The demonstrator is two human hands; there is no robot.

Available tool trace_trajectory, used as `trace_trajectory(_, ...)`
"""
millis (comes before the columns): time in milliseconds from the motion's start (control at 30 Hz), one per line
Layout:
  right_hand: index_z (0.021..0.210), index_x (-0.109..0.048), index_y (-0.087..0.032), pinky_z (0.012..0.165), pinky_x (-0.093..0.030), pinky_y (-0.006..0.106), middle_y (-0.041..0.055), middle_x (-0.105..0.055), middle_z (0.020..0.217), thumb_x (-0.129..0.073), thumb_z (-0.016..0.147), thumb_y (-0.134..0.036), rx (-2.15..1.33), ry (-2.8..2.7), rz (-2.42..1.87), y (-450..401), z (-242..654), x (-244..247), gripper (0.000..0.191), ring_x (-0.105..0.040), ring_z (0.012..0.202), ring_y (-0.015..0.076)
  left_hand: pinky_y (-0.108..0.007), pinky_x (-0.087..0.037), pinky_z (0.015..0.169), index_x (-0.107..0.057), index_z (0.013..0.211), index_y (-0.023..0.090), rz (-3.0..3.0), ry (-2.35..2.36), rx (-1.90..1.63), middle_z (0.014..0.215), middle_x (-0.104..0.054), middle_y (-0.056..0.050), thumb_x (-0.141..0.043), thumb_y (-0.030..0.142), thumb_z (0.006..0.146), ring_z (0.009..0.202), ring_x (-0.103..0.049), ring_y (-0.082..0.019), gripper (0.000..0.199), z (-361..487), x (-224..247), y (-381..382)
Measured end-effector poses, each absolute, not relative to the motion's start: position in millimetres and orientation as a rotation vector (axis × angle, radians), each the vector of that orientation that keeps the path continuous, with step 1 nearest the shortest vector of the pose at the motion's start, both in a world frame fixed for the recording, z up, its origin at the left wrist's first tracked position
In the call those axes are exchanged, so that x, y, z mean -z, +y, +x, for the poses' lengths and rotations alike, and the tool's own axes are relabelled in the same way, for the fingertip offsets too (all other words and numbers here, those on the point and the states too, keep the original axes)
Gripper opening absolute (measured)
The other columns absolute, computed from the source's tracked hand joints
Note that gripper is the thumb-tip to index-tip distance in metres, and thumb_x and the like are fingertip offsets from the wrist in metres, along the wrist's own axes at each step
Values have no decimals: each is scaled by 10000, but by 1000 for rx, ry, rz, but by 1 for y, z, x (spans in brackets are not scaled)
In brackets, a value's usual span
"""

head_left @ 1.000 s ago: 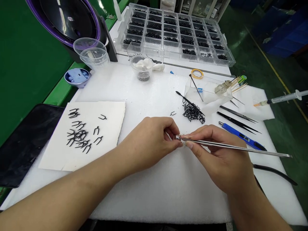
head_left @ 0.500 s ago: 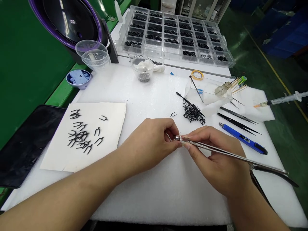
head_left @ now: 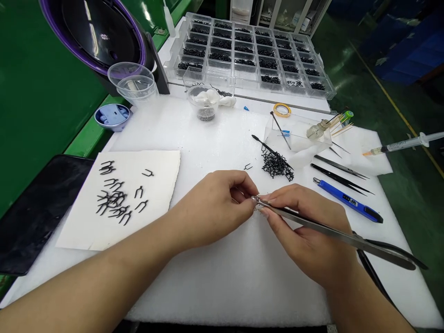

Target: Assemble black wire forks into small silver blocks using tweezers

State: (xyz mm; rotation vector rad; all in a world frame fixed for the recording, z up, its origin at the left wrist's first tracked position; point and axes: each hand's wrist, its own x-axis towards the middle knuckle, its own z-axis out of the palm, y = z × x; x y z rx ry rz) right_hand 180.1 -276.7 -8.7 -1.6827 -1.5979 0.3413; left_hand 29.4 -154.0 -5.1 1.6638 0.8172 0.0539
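My left hand (head_left: pixel 215 210) is closed in a pinch, thumb against forefinger, on a tiny shiny metal part whose kind I cannot make out. My right hand (head_left: pixel 308 231) grips long steel tweezers (head_left: pixel 367 246), their broad side showing. The tweezer tips meet the left fingertips, where the fingers partly hide the contact. Just beyond the hands lie a single small black forked piece (head_left: pixel 247 167) and a tangled heap of such pieces (head_left: pixel 275 165). More forked pieces (head_left: pixel 116 199) rest on a white sheet (head_left: pixel 83 226) left of my left hand.
Right of the hands lie black tweezers (head_left: pixel 338 178), a blue pen-like tool (head_left: pixel 347 199) and black tool handles (head_left: pixel 374 273). A syringe (head_left: pixel 398 145) lies farther right. At the back stand a divided clear box (head_left: pixel 246 69), a small clear cup (head_left: pixel 204 108) and stacked plastic cups (head_left: pixel 135 85).
The tweezers have rolled in my right hand from their narrow edge to their broad side, with the rear end lower. Both hands stay together, and the view has shifted slightly.
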Motion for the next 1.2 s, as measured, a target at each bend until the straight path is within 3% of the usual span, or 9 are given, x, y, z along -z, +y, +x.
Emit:
trace_trajectory(333,907,-653,-211,763,-548,289,8,-721,917,-668,843,-125,-354,-1586,-1694,-278,180,6,108,-674,854,148,-252,-419,570,-666,865,237,1593,817,-2,692,-619,46,-640,355,823,643,-554,-127,128,33,0,-150)
trace_trajectory(1200,925,-636,-247,721,-550,325,4,-715,940,-704,808,-129,-463,-1487,-1681,-280,182,7,180,-675,849,173,-271,-469,632,-663,881,223,1596,791,19,743,-638,17,-629,351,821,696,-582,-148,145,32,-5,-149)
